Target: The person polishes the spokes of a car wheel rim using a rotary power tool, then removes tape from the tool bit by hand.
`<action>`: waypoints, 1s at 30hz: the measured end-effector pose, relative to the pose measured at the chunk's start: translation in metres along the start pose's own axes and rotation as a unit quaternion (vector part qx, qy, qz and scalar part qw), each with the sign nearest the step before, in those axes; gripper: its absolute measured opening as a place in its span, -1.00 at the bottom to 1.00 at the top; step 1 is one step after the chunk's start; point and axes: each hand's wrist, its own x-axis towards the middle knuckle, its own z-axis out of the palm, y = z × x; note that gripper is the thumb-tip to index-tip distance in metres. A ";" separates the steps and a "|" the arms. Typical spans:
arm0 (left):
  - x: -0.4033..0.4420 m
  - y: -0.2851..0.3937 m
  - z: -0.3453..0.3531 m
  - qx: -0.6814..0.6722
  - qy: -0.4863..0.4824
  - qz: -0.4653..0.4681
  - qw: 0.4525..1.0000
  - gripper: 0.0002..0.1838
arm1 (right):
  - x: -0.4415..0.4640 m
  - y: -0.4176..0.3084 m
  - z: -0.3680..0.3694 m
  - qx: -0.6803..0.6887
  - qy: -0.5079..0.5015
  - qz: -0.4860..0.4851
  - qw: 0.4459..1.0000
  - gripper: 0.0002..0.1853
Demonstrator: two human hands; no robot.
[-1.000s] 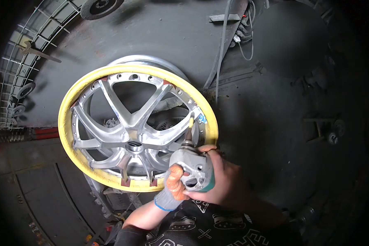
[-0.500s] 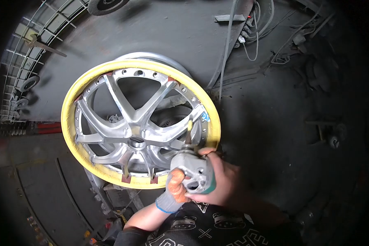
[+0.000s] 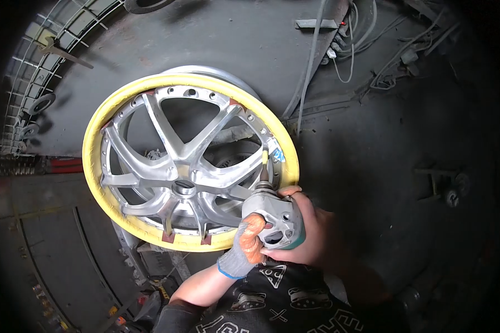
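A silver multi-spoke wheel rim [image 3: 180, 149] lies face up, its outer lip wrapped in yellow tape [image 3: 94, 180]. Both hands grip a grinder [image 3: 269, 206] with a grey metal head and a green body. Its narrow bit ends in a yellow tip [image 3: 265, 157], which is at the outer end of a right-hand spoke; contact cannot be told. My left hand [image 3: 248, 244], in a grey and orange glove, closes round the near left side of the head. My right hand [image 3: 312, 230] wraps the body from the right. A blue-and-white patch [image 3: 276, 152] sits near the tip.
A wire rack [image 3: 39, 72] with a wrench-like tool [image 3: 66, 54] and round discs [image 3: 41, 104] stands at upper left. Cables [image 3: 353, 53] hang at upper right. A red bar [image 3: 66, 165] is left of the wheel. Metal parts [image 3: 451, 194] lie on the dark floor at right.
The grinder and both hands have moved a little right and up across the view. The yellow tip has shifted toward the outer end of the spoke. The whole view has moved slightly.
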 end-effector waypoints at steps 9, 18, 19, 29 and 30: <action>-0.003 -0.005 0.005 0.016 0.032 -0.011 0.999 -0.33 | -0.001 0.006 -0.006 0.015 -0.007 -0.013 1.000 0.00; -0.007 -0.010 0.005 -0.005 0.033 -0.002 0.999 -0.30 | -0.005 0.008 -0.008 0.019 -0.029 0.002 0.999 0.01; -0.005 -0.011 0.007 0.005 0.032 0.002 0.999 -0.29 | -0.004 0.009 -0.008 0.015 -0.009 -0.012 1.000 0.01; -0.042 0.000 0.020 0.011 0.179 0.008 0.984 0.06 | -0.010 -0.010 0.009 -0.011 -0.077 -0.026 0.997 0.01; -0.038 -0.001 0.018 0.010 0.166 0.013 0.986 0.05 | -0.009 -0.012 0.009 -0.012 -0.074 -0.019 0.997 0.00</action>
